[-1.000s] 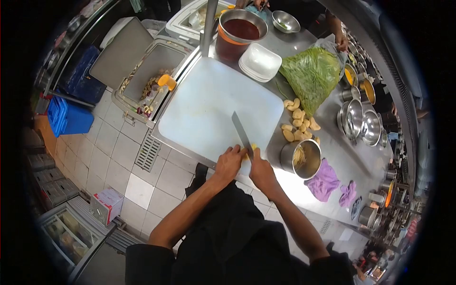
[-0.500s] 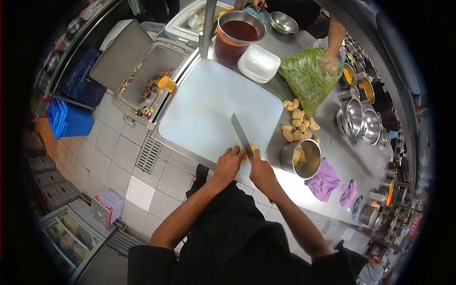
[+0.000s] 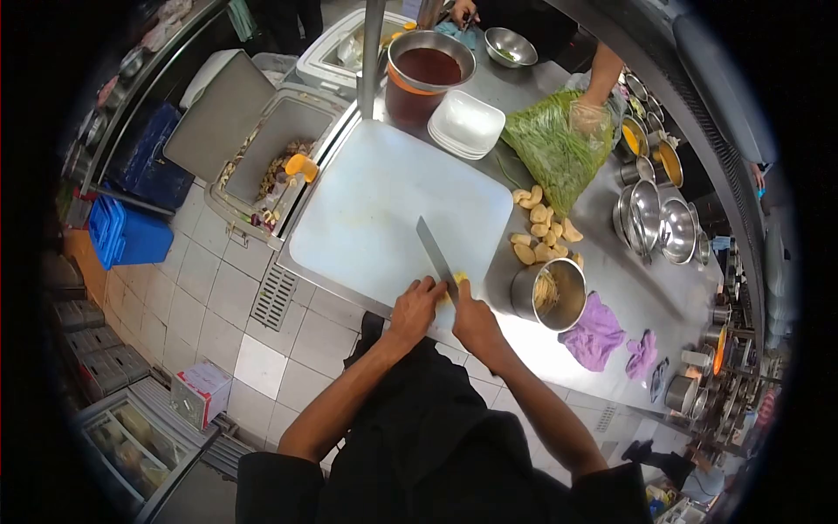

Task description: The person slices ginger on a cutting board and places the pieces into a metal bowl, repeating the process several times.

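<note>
My right hand point(image 3: 477, 325) is closed round the handle of a kitchen knife point(image 3: 435, 248), its long blade slanting away to the upper left over a white cutting board point(image 3: 375, 188). Beside the blade, the bent fingers of my left hand point(image 3: 415, 309) press on a small yellow piece of food, mostly hidden under them. Yellow cut bits point(image 3: 460, 277) show by the right side of the knife, near the board's front edge. To the right stands a steel pot point(image 3: 567, 297) with thin pale strips inside. Peeled, knobbly pale-yellow root pieces point(image 3: 539, 229), resembling ginger, lie behind it.
Stacked white trays point(image 3: 467, 122) and a container of dark red sauce point(image 3: 429, 68) stand beyond the board. Another person's hand point(image 3: 591, 118) rests in a bag of green vegetables point(image 3: 559, 153). Purple cloths point(image 3: 594, 334) lie right; an open scrap bin point(image 3: 288, 131) stands left.
The view has shifted slightly. Both hands stay at the board's front edge, with the knife and the yellow piece held much as before.
</note>
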Motion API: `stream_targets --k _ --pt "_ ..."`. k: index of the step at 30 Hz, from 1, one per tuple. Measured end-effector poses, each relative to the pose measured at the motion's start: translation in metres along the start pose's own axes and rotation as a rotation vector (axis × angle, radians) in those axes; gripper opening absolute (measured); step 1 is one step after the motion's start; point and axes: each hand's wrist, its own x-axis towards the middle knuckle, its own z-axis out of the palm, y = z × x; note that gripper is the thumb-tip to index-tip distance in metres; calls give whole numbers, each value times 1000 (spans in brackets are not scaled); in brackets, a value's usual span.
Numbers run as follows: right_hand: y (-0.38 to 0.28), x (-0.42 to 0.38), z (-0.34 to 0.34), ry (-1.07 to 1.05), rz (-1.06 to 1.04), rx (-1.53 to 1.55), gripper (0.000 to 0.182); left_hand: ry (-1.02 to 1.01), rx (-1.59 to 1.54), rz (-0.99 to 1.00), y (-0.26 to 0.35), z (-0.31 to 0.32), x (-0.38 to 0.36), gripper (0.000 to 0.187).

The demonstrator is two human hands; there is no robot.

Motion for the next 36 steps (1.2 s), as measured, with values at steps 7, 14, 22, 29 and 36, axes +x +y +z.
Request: stream_targets --k 7,14,22,29,36 --pt "-10 -8 -18 -83 6 -31 34 -15 -47 15 -1 -6 1 32" --pt "-13 2 -15 15 -71 58 31 8 -74 34 -6 -8 5 31" --pt "7 3 12 53 -46 73 29 6 -195 -77 3 -33 -19 25" --pt "-1 2 0 -24 10 51 29 53 -50 8 -7 -23 -18 32" --pt "4 2 8 8 -18 47 29 -17 -230 -144 0 -37 -5 24"
